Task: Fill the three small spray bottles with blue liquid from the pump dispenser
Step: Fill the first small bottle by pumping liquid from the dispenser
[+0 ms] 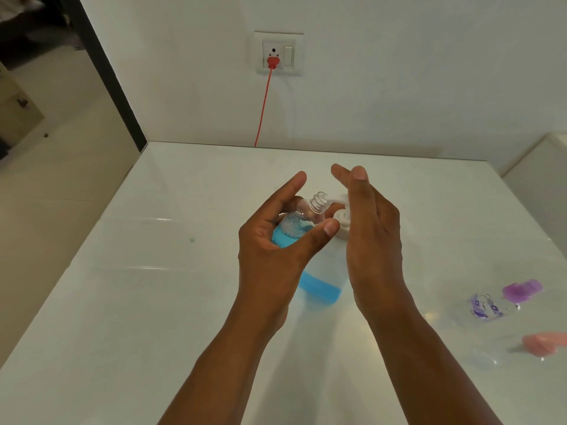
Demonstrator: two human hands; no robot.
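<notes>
Nearest the camera, at the right edge of the white table (129,302): a pink cap (541,343) on a clear small bottle lying on its side, well right of the pump dispenser (325,280). Just beyond it, also right of the dispenser, a second clear bottle with purple flower print (486,306) and a purple cap (521,290), likewise lying down.

In the middle of the table, the pump dispenser itself: clear body, blue liquid low inside, white pump head (342,222) on top, spout pointing left.

Left of the dispenser's pump head, the left hand (270,243), fingers and thumb curled round a small open spray bottle (302,223), gripping it by the body. Bottle tilted, threaded neck up and to the right, mouth just beside the spout tip; contact between them not clear. Blue liquid with bubbles pooled in its lower part.

Right of and over the pump head, the right hand (372,228), fingers straight and held together, palm side against the pump head; exact contact hidden behind the hand.

Beyond the dispenser, the white wall with a socket plate (278,53), a red plug (272,62) in it and a red cord (263,105) running down behind the table's far edge. Far left of the dispenser, a dark door frame (110,75).
</notes>
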